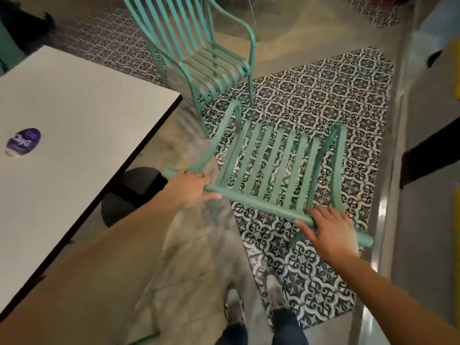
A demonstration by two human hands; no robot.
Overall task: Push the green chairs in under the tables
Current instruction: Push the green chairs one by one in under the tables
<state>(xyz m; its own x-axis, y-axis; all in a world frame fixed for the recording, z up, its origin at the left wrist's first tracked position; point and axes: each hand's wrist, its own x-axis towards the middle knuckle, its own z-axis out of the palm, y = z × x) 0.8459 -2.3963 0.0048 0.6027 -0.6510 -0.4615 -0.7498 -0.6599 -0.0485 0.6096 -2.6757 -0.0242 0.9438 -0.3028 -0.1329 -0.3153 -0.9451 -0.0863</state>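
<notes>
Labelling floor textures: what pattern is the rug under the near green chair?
Black-and-white ornamental tile-style pattern on the rug, clearest in the head view.

dim indoor light, heavy motion blur throughout, wide-angle bending at the edges, glare streak on the floor (378,220).
</notes>
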